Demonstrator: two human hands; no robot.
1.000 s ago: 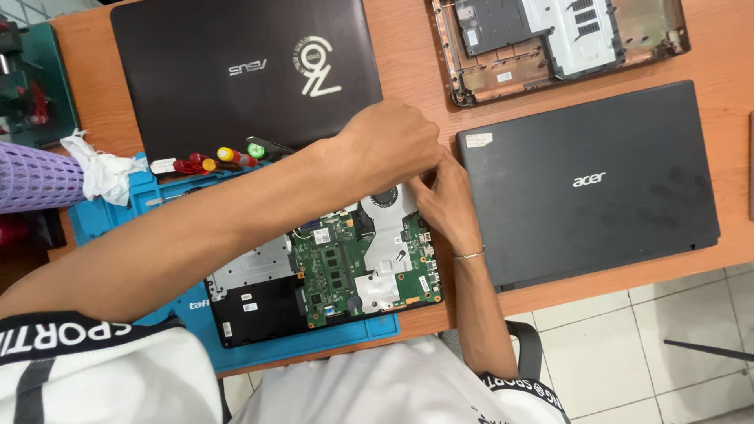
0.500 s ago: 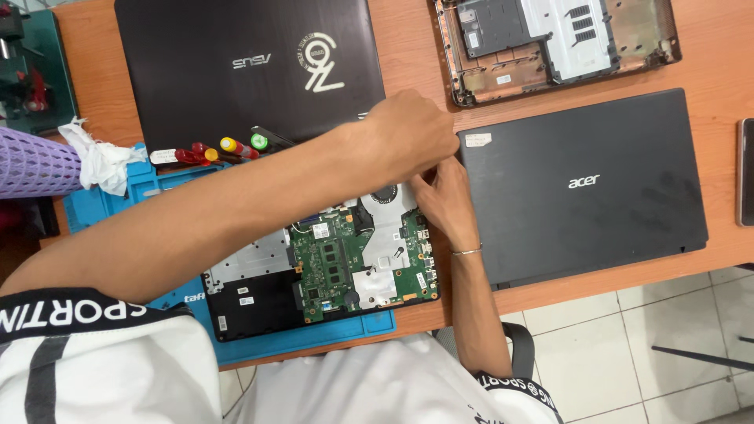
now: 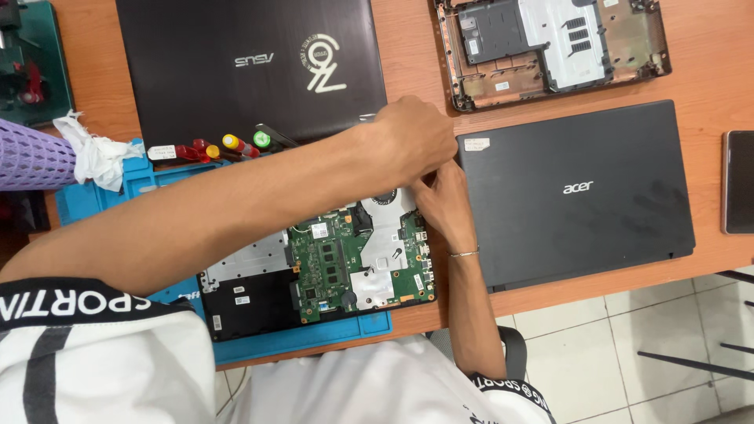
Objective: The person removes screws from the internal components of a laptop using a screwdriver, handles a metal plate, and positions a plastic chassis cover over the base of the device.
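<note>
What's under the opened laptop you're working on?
A blue work mat lies under the opened laptop, showing along its near and left edges. The left hand and right hand cover its far right corner.

Bright, even light; sharp focus, soft shadows.

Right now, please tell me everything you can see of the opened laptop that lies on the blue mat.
The opened laptop lies flat on the blue mat, its bottom cover off. A green circuit board, silvery metal plates and a black battery at its near left show inside. The left hand and the right hand work together at its far right corner, near the fan; the left forearm crosses over it and hides part. A closed black laptop lies just to its right.
</note>
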